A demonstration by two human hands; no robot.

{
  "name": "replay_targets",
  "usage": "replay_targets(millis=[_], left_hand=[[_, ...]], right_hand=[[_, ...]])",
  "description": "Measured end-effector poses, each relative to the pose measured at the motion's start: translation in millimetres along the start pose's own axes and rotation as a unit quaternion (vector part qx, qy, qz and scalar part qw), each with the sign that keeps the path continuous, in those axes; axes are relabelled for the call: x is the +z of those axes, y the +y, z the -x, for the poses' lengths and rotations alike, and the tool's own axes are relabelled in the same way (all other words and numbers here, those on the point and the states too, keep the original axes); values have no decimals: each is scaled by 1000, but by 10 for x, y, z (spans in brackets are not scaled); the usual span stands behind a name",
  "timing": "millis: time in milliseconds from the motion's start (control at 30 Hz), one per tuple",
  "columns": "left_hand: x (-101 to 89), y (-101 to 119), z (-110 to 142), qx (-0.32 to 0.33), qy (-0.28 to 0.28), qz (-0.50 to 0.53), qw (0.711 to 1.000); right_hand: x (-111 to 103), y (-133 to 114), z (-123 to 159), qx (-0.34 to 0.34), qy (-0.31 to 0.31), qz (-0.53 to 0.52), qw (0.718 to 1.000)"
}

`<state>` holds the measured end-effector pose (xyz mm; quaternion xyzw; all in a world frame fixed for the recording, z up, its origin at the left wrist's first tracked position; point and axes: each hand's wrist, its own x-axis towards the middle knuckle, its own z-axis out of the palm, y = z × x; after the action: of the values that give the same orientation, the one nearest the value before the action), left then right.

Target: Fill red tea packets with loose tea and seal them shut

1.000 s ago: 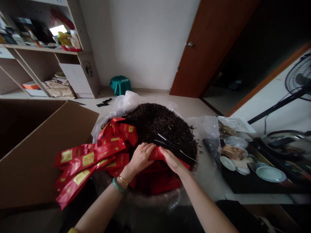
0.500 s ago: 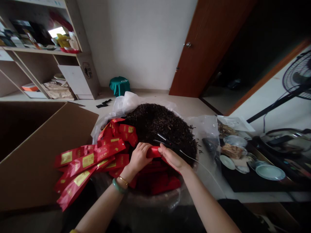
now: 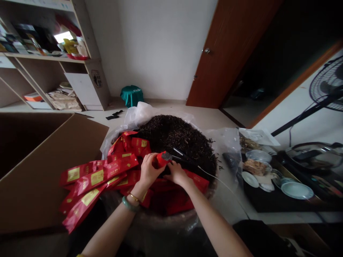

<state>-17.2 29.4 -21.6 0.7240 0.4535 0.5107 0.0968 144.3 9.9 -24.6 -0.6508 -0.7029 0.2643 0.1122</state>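
Observation:
My left hand (image 3: 149, 169) is closed around a small red packet (image 3: 160, 159), whose dark grey end faces up and to the right. Against the packet's right side are the bent fingers of my right hand (image 3: 177, 174), with their tips partly hidden. Both hands are over a wide round container lined with clear plastic (image 3: 146, 113). Dark loose tea leaves (image 3: 174, 132) are heaped in its far part. Red packets with yellow labels (image 3: 107, 171) lie piled to the left, and more red packets (image 3: 179, 200) lie beneath my hands.
A black device with a white cable (image 3: 184, 157) rests on the leaves. On the left stands an open cardboard box (image 3: 61, 153). To the right, a low table (image 3: 257, 203) bears dishes and a glass-lidded pan (image 3: 313, 157). A fan (image 3: 329, 84) stands beyond it.
The red packet has tipped from lying level between my hands to showing its grey end upward. My right hand has gone from flat against it to bent fingers, slightly lower and left.

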Motion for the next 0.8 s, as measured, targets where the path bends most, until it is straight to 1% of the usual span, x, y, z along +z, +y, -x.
replay_targets(millis=[67, 133, 267, 400, 467, 533, 633, 733, 800], left_hand=[[-6, 3, -10, -6, 4, 3, 1000], [-7, 2, -17, -14, 11, 3, 1000], [0, -11, -23, -36, 28, 4, 999], [1, -25, -25, -52, 45, 12, 998], [0, -29, -25, -58, 44, 15, 997], [2, -35, -22, -61, 41, 17, 997], [10, -51, -14, -60, 36, 18, 997], [17, -64, -7, -53, 30, 16, 998], [18, -64, -4, -48, 27, 13, 998]], right_hand=[[40, -69, -60, 24, -13, 49, 998], [43, -101, -119, 23, -16, 58, 998], [43, -73, -178, 10, -6, 45, 999], [-17, -39, -138, -8, 25, 17, 1000], [-118, -48, -90, -18, 41, -2, 999], [-272, -79, -24, -40, 65, -44, 996], [-567, -175, 102, -99, 115, -141, 978], [-854, -328, 215, -122, 145, -162, 968], [-990, -449, 253, -131, 157, -160, 966]])
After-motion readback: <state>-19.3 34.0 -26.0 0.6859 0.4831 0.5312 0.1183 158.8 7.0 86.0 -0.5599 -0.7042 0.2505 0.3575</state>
